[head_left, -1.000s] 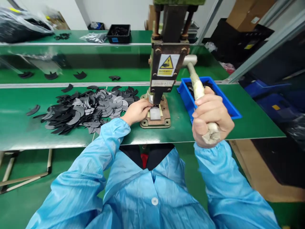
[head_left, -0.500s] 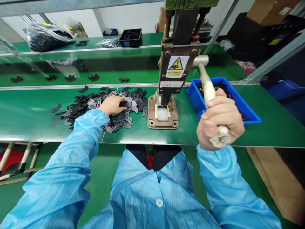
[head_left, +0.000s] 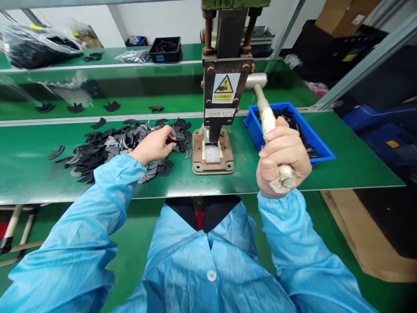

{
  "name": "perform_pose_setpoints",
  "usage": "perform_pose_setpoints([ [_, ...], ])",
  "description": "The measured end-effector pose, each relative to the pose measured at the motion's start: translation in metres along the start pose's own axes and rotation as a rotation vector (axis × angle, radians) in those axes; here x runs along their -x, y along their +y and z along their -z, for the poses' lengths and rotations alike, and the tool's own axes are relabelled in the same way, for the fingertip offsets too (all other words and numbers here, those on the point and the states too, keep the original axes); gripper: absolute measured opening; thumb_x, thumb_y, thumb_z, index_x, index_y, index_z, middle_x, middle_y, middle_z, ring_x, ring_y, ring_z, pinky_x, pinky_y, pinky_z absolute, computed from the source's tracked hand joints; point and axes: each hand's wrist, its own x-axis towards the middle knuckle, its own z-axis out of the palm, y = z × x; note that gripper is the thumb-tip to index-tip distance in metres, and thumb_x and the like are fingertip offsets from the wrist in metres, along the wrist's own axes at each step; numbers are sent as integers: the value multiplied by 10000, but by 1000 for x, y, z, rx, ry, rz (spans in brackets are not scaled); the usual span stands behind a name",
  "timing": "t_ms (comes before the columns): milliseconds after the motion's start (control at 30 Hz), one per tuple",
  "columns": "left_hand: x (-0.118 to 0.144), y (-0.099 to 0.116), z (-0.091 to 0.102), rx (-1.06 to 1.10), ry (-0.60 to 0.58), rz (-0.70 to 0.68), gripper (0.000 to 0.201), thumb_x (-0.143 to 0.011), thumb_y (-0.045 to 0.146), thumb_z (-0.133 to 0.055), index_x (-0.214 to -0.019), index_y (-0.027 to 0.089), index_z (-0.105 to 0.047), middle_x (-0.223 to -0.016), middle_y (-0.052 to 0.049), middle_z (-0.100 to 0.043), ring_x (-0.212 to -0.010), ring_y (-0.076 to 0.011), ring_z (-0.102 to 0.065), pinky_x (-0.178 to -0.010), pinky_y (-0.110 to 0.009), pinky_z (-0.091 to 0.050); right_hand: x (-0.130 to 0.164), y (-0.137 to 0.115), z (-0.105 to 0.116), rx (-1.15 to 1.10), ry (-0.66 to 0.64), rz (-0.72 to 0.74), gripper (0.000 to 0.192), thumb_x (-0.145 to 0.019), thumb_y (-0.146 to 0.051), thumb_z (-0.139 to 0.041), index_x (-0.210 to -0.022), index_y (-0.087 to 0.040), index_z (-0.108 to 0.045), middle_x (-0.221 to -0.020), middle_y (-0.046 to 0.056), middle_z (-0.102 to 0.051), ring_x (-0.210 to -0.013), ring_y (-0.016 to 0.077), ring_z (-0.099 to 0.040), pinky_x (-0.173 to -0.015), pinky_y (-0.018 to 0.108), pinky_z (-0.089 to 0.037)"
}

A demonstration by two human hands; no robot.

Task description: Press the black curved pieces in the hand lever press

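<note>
While the right hand (head_left: 284, 158) is closed around the lever (head_left: 267, 117), the left hand (head_left: 153, 144) is narrowed at the pile (head_left: 89, 154) of curved parts, a dark piece (head_left: 171, 140) between thumb and fingers. The press (head_left: 216, 107) stands right of the pile; lever and right hand partly hide the blue bin (head_left: 253, 128), which holds dark parts. One second earlier the left hand was at the press base; the right hand's grip is unchanged. The tabletop (head_left: 352, 167) is green and glossy. A far shelf (head_left: 191, 50) carries a bag (head_left: 39, 48) and a black tray (head_left: 165, 57).
</note>
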Motion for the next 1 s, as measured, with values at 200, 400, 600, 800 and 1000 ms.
perform_pose_setpoints([
  [200,0,35,-48,199,-59,24,213,-947,370,-663,-1089,213,-673,-875,-40,-734,-760,-214,-676,-713,-325,-497,0,-2,1,-3,-13,8,329,-939,-401,-763,-742,-226,-568,-747,-39,-620,-970,185,-692,-1183,674,-528],
  [400,-4,38,-64,632,-31,247,243,-980,430,-724,-979,208,-623,-738,-9,-704,-614,-156,-656,-583,-261,-502,1,-1,1,32,-12,-2,345,-942,-463,-738,-731,-254,-564,-731,-55,-605,-956,174,-700,-1189,653,-564],
  [600,-24,67,-52,1046,-160,382,342,-991,401,-792,-922,208,-519,-593,16,-667,-523,-140,-692,-521,-208,-555,3,3,-1,103,32,-10,419,-951,-555,-713,-716,-252,-545,-700,-62,-573,-914,157,-731,-1168,650,-606],
  [800,-43,91,-68,1052,-240,441,287,-1032,320,-737,-922,212,-495,-566,11,-665,-511,-160,-719,-527,-221,-593,1,0,0,53,-3,0,364,-945,-496,-721,-726,-261,-549,-720,-65,-592,-950,169,-713,-1163,658,-595],
  [1000,-52,100,-63,926,-279,533,251,-1021,300,-741,-917,211,-530,-550,13,-646,-485,-158,-697,-478,-199,-539,2,-3,-3,53,37,-22,362,-956,-472,-712,-725,-256,-535,-712,-65,-575,-946,155,-711,-1166,601,-583],
])
